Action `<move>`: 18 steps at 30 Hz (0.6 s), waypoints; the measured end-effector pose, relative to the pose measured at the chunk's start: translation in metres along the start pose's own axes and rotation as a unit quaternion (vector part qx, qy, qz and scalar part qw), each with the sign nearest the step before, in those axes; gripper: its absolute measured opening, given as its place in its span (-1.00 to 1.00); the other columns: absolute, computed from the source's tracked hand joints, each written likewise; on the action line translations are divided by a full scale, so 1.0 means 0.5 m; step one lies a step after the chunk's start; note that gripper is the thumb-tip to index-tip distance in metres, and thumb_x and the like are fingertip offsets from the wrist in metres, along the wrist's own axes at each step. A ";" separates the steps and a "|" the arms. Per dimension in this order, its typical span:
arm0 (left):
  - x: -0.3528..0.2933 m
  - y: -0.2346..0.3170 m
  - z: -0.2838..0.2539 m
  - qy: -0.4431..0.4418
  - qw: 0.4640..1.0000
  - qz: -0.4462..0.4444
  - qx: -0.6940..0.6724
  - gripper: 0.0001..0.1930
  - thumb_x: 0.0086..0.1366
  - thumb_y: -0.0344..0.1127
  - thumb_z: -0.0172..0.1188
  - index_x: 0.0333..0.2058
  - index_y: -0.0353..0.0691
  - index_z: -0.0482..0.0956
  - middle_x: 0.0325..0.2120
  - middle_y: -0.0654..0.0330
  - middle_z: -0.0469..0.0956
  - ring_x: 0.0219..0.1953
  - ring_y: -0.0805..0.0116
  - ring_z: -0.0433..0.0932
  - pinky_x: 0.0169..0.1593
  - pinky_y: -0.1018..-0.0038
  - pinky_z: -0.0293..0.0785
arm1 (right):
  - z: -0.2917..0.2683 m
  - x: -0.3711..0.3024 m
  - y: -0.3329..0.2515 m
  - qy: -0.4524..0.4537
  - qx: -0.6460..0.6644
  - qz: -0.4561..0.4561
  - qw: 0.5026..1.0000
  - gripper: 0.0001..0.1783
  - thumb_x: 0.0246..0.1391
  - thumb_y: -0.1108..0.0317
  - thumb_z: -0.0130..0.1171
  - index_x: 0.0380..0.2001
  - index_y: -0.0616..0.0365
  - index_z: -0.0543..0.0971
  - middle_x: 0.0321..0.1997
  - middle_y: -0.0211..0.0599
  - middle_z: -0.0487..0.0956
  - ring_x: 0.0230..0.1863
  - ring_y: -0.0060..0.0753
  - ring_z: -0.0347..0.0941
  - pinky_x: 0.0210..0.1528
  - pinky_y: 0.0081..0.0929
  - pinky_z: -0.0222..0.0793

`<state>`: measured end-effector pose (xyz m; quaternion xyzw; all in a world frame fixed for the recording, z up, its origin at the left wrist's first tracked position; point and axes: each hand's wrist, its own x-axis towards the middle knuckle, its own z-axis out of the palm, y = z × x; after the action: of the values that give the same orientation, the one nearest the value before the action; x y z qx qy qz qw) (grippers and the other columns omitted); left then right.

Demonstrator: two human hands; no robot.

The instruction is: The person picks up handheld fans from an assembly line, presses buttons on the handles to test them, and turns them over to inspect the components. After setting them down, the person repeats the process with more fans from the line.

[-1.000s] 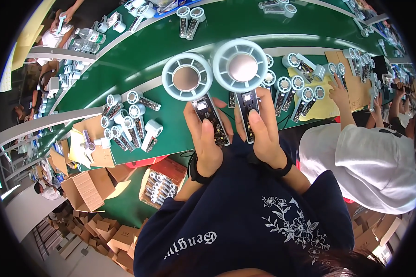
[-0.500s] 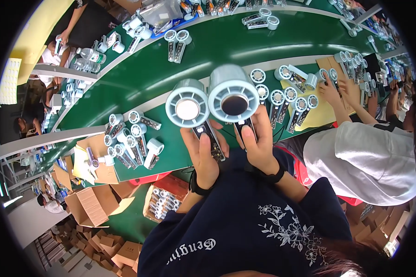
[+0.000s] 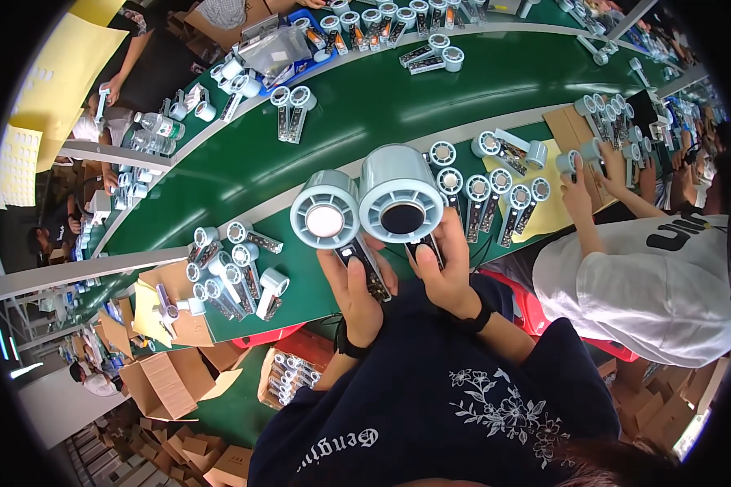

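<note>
In my left hand (image 3: 353, 304) is a light blue handheld fan (image 3: 325, 185) with a round white centre, its thumb on the dark handle with an exposed circuit board. My right hand (image 3: 448, 280) grips a second handheld fan (image 3: 398, 172), whose centre is dark. Both fans are held upright above the table's near edge, heads side by side with grilles facing me. The fingers behind the handles are partly hidden. To the left on the green table (image 3: 317, 284) lies a cluster of similar fans (image 3: 234, 272). More fans (image 3: 477, 191) lie just right of my hands.
On the right, a co-worker in a white shirt (image 3: 642, 284) handles fans over yellow paper (image 3: 548, 213). A green conveyor belt (image 3: 365, 89) runs beyond the table. Below left are an open carton (image 3: 166, 381) and a box of fans (image 3: 288, 377). Plastic bottles (image 3: 161, 126) stand far left.
The view has shifted slightly, bringing more of the far side into sight. Both held fans sit a little lower in the picture, still gripped. The co-worker's hands have moved slightly.
</note>
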<state>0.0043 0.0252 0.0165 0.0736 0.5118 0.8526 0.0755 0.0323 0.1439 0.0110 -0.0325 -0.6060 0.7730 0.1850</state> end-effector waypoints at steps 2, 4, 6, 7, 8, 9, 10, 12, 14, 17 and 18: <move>0.003 0.001 0.003 -0.002 1.000 0.000 0.006 -0.57 0.36 -0.17 -0.14 0.06 -0.28 0.01 -0.26 -0.02 0.36 -0.68 0.44 0.36 -0.69 0.61 0.28 | 0.000 0.004 0.000 -0.003 -0.009 -0.013 1.000 -0.64 0.16 0.28 -0.05 -0.07 0.26 0.21 -0.36 -0.38 0.38 -0.60 -0.77 0.14 -0.60 -0.77 0.03; 0.004 0.001 0.005 0.001 1.000 -0.001 0.012 -0.58 0.37 -0.17 -0.14 0.04 -0.28 0.02 -0.26 -0.02 0.36 -0.68 0.44 0.36 -0.69 0.62 0.28 | 0.001 0.007 -0.001 0.003 -0.006 -0.015 1.000 -0.64 0.17 0.29 -0.05 -0.06 0.27 0.21 -0.36 -0.38 0.38 -0.60 -0.77 0.14 -0.60 -0.77 0.02; 0.005 0.000 0.009 0.005 1.000 -0.003 0.022 -0.60 0.37 -0.16 -0.15 0.02 -0.29 0.03 -0.26 -0.03 0.35 -0.68 0.45 0.36 -0.69 0.62 0.28 | 0.001 0.010 -0.002 0.015 -0.001 -0.021 1.000 -0.64 0.17 0.29 -0.07 -0.06 0.28 0.20 -0.35 -0.37 0.39 -0.60 -0.76 0.14 -0.60 -0.77 0.02; 0.005 0.000 0.011 0.005 1.000 -0.003 0.023 -0.60 0.37 -0.16 -0.15 0.02 -0.29 0.03 -0.26 -0.03 0.35 -0.68 0.45 0.36 -0.69 0.62 0.28 | -0.001 0.010 -0.002 0.016 -0.001 -0.021 1.000 -0.64 0.17 0.29 -0.07 -0.06 0.28 0.20 -0.35 -0.37 0.39 -0.60 -0.76 0.14 -0.60 -0.77 0.02; 0.005 -0.001 0.013 0.003 1.000 -0.005 0.021 -0.61 0.38 -0.17 -0.15 0.01 -0.30 0.03 -0.26 -0.03 0.35 -0.68 0.45 0.36 -0.69 0.62 0.27 | -0.005 0.010 -0.002 0.020 0.004 -0.014 1.000 -0.65 0.15 0.35 -0.05 -0.05 0.29 0.22 -0.32 -0.32 0.43 -0.50 -0.73 0.21 -0.49 -0.74 0.09; 0.005 -0.002 0.014 0.001 1.000 -0.007 0.019 -0.61 0.38 -0.17 -0.15 0.01 -0.31 0.03 -0.27 -0.03 0.35 -0.68 0.45 0.36 -0.69 0.62 0.27 | -0.008 0.009 -0.001 0.025 0.008 -0.006 1.000 -0.65 0.12 0.41 -0.03 -0.05 0.30 0.24 -0.29 -0.28 0.47 -0.41 -0.69 0.27 -0.38 -0.71 0.16; 0.006 -0.003 0.015 -0.001 1.000 -0.009 0.017 -0.61 0.38 -0.17 -0.15 0.00 -0.31 0.03 -0.27 -0.03 0.35 -0.68 0.45 0.35 -0.69 0.63 0.27 | -0.011 0.008 0.000 0.029 0.013 0.001 0.999 -0.65 0.09 0.47 -0.01 -0.04 0.31 0.26 -0.27 -0.23 0.51 -0.32 -0.66 0.34 -0.27 -0.68 0.24; 0.007 -0.009 0.014 -0.006 1.000 -0.010 0.022 -0.62 0.38 -0.18 -0.16 0.01 -0.31 0.03 -0.27 -0.03 0.36 -0.68 0.46 0.35 -0.69 0.62 0.27 | -0.014 0.008 0.002 0.033 0.017 0.003 0.999 -0.65 0.09 0.47 -0.01 -0.05 0.31 0.26 -0.27 -0.24 0.51 -0.31 -0.66 0.34 -0.26 -0.68 0.23; 0.010 -0.014 0.016 -0.015 0.999 -0.012 0.030 -0.62 0.38 -0.19 -0.17 0.02 -0.32 0.03 -0.27 -0.02 0.36 -0.68 0.46 0.35 -0.68 0.62 0.27 | -0.018 0.008 0.004 0.041 0.025 0.009 0.999 -0.65 0.09 0.47 -0.01 -0.05 0.31 0.26 -0.27 -0.24 0.51 -0.31 -0.66 0.34 -0.26 -0.68 0.23; 0.019 -0.016 0.027 -0.021 0.998 -0.023 0.059 -0.65 0.38 -0.16 -0.19 -0.02 -0.28 0.07 -0.26 0.03 0.35 -0.67 0.46 0.34 -0.68 0.61 0.28 | -0.026 0.010 0.001 0.049 0.020 0.017 0.998 -0.65 0.09 0.47 -0.01 -0.04 0.30 0.26 -0.27 -0.26 0.50 -0.31 -0.66 0.34 -0.26 -0.69 0.22; 0.022 -0.019 0.031 -0.023 0.997 -0.029 0.074 -0.66 0.38 -0.14 -0.21 -0.04 -0.27 0.09 -0.25 0.05 0.35 -0.66 0.46 0.34 -0.68 0.60 0.28 | -0.030 0.010 0.001 0.053 0.017 0.022 0.998 -0.65 0.09 0.47 -0.01 -0.04 0.29 0.26 -0.27 -0.27 0.50 -0.31 -0.67 0.33 -0.26 -0.70 0.22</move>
<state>-0.0026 0.0451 0.0159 0.0839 0.5732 0.8081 0.1064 0.0317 0.1592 0.0072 -0.0837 -0.5810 0.7843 0.2007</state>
